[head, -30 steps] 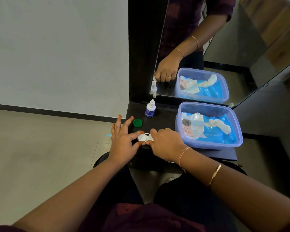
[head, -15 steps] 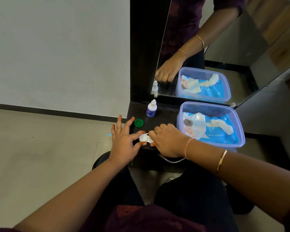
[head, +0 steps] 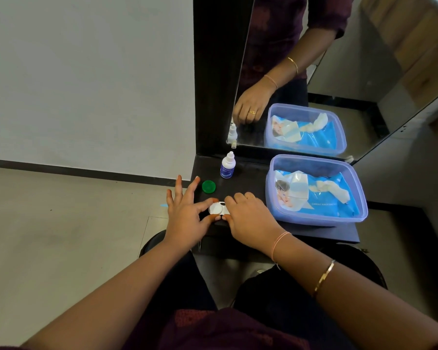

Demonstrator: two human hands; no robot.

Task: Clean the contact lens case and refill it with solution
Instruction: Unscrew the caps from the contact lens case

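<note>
A white contact lens case (head: 216, 208) lies on the dark shelf (head: 248, 180), near its front edge. My left hand (head: 187, 218) pinches the case's left end between thumb and forefinger, its other fingers spread. My right hand (head: 250, 218) is curled over the case's right end and hides that part. A green round cap (head: 209, 186) lies loose on the shelf just behind my left hand. Further back stands a small white solution bottle (head: 228, 168) with a blue label, upright and capped.
A clear plastic tub (head: 314, 223) holding a blue wipes pack and a crumpled tissue fills the shelf's right side. A mirror (head: 352, 72) rises behind the shelf. Pale floor lies to the left, and my knees are under the shelf.
My right hand has settled a little over the case's right end. The left hand keeps its pinch, and the case, cap and bottle stay in place.
</note>
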